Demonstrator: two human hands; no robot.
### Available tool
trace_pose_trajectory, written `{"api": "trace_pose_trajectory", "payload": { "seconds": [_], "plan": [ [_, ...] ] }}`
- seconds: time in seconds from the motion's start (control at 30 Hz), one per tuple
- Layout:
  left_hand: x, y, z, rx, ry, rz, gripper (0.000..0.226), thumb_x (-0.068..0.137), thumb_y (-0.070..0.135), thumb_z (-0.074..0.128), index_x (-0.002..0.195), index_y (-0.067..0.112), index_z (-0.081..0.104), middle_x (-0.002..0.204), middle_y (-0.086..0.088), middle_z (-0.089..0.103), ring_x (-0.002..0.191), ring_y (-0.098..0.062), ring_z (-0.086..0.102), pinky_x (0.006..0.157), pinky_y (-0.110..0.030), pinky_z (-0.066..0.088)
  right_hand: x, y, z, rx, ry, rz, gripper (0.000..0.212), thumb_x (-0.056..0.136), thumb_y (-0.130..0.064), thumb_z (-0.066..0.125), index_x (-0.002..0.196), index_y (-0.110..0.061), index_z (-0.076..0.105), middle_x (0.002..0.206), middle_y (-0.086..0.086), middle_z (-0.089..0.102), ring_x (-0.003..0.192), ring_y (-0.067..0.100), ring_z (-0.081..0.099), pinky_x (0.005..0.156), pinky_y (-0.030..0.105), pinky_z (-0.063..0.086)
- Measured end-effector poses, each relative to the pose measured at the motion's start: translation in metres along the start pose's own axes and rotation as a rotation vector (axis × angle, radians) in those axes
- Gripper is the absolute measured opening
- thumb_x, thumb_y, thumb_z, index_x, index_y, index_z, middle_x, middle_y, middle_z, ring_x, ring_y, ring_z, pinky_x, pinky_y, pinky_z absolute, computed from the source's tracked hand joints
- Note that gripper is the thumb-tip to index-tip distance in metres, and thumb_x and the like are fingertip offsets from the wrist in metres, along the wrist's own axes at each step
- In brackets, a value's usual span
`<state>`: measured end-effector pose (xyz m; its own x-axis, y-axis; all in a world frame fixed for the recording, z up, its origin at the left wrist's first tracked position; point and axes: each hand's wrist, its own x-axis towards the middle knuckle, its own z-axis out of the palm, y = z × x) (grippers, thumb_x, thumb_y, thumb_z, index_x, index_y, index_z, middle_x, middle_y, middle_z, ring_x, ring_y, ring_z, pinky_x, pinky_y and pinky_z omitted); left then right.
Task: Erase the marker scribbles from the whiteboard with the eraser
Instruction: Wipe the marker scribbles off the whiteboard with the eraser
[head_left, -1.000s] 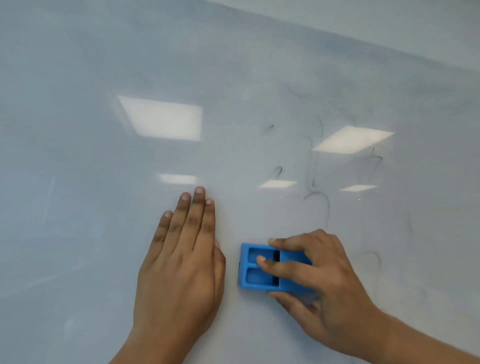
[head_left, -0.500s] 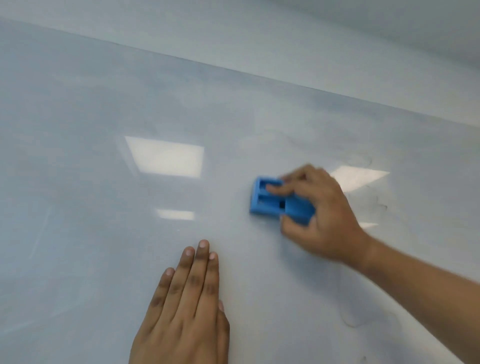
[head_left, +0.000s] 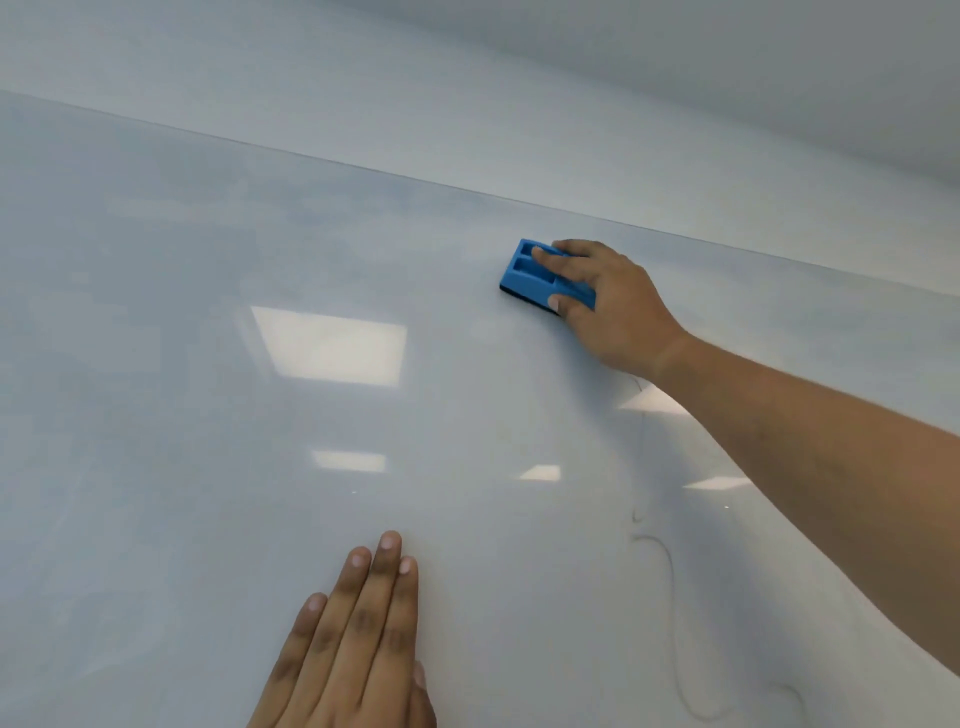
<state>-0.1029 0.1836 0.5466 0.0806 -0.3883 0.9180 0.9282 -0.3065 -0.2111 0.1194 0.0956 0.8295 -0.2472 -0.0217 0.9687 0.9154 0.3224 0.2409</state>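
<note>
A glossy whiteboard (head_left: 208, 415) lies flat and fills most of the view. My right hand (head_left: 608, 306) grips a blue eraser (head_left: 530, 275) with a dark felt underside and presses it on the board near the far edge. My left hand (head_left: 358, 639) rests flat on the board at the near edge, fingers together, holding nothing. A thin dark marker line (head_left: 670, 587) curls across the board at the lower right, below my right forearm. The board around the eraser looks smeared pale blue.
The far edge of the board (head_left: 363, 169) runs diagonally across the top, with a plain pale wall (head_left: 519, 78) behind it. Ceiling lights reflect as bright patches (head_left: 330, 343) on the board.
My right hand has pushed the eraser away from me, from beside my left hand up to the board's far edge. Several scribbles in the middle are gone. My left hand stays flat.
</note>
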Motion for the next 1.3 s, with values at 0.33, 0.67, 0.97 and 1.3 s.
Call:
{"api": "trace_pose_trajectory", "payload": {
  "seconds": [0.33,0.67,0.97,1.3],
  "plan": [
    [0.001,0.002,-0.010,-0.067,-0.051,-0.004,0.053,0.085,0.020,0.034,0.131,0.004,0.052,0.137,-0.014,0.059,0.139,-0.020,0.033,0.120,-0.029,0.016,-0.210,-0.009,-0.035,0.127,-0.225,-0.089,0.050,0.085,-0.027,0.066,0.129,-0.049,0.058,0.136,-0.029,0.045,0.132,0.008,0.045,0.108,0.033,0.038],
    [0.004,0.006,-0.015,-0.155,-0.134,-0.065,0.054,0.086,0.017,0.029,0.135,0.005,0.048,0.141,-0.015,0.055,0.152,-0.005,0.014,0.121,-0.025,0.013,-0.072,0.044,-0.039,0.069,-0.079,-0.036,0.048,0.087,-0.014,0.076,0.131,-0.026,0.062,0.139,0.003,0.056,0.128,0.020,0.053,0.111,0.023,0.032],
    [0.018,0.048,-0.009,-0.138,-0.071,0.029,0.054,0.083,0.013,0.033,0.134,0.006,0.051,0.141,-0.011,0.056,0.137,-0.023,0.042,0.110,-0.034,0.027,-0.093,0.000,-0.013,0.098,-0.003,-0.064,0.044,0.086,-0.027,0.072,0.129,-0.033,0.063,0.138,-0.003,0.056,0.121,0.022,0.051,0.109,0.040,0.037],
    [0.018,0.050,0.006,-0.013,-0.079,0.034,0.055,0.077,0.012,0.033,0.127,0.009,0.055,0.134,-0.007,0.063,0.131,-0.021,0.051,0.110,-0.033,0.028,-0.020,0.016,-0.017,0.086,0.054,0.015,0.045,0.085,-0.024,0.077,0.128,-0.029,0.064,0.125,0.005,0.055,0.120,0.028,0.052,0.106,0.039,0.041]
  ]
}}
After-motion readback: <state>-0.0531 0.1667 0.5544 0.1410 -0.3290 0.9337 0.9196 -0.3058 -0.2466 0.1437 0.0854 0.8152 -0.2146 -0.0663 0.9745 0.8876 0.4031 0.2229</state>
